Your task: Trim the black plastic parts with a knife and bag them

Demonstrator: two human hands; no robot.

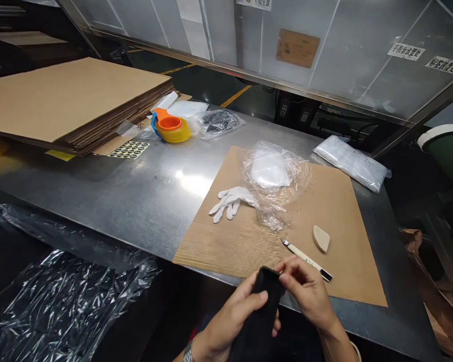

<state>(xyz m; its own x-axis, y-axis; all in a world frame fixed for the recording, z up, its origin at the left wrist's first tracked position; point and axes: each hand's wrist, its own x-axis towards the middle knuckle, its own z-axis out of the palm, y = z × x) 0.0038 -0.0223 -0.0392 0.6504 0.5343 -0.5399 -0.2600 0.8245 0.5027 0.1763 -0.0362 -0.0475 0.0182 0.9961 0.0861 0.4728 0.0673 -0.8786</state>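
A long black piece with a raised rim (262, 306), like a slim case, is held at the front edge of the table; its lower end fades into the dark. My left hand (236, 314) wraps round it, thumb lying on its face. My right hand (304, 284) pinches the rim at its upper right corner, fingers closed. Just beyond lies a craft knife (304, 256) with a pale handle marked "A26". Beside the knife is a beige wedge-shaped block (320, 239). A white glove (234, 201) rests farther off on the cardboard sheet (211, 246).
A crumpled clear plastic bag with white contents (270, 168) lies on the cardboard. Another wrapped white pack (353, 161) sits at right. Stacked cardboard (79, 100), a tape dispenser (171, 128) and a sticker sheet (130, 149) are at left. Black plastic sheeting (71, 296) hangs below.
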